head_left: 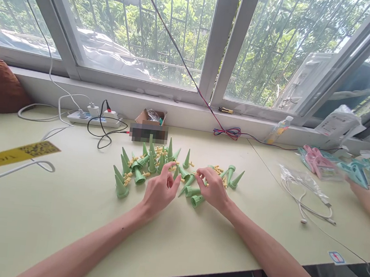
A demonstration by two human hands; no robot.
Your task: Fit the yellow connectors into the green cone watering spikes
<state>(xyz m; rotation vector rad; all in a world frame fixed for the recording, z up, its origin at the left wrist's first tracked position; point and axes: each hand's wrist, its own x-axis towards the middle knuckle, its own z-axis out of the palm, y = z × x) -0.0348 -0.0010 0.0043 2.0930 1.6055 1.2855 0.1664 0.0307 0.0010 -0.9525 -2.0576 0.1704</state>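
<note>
Several green plastic cones (142, 169) lie scattered with small yellow pieces (218, 170) on a pale green table (64, 214). My left hand (159, 191) rests at the near edge of the pile, fingers curled in a pinch beside a green cone (176, 173). My right hand (211, 187) is just to the right, fingers bent over the cones, thumb and forefinger close together. What either pinch holds is hidden. A green cone (196, 200) lies on its side under my right hand.
A power strip (91, 117) with cables and a small cardboard box (150, 117) sit by the window sill. A white cable in a bag (302, 181) lies right. Another person's hands (369, 195) work among pastel clips (321, 164) at far right. A yellow tape strip (14, 153) lies left.
</note>
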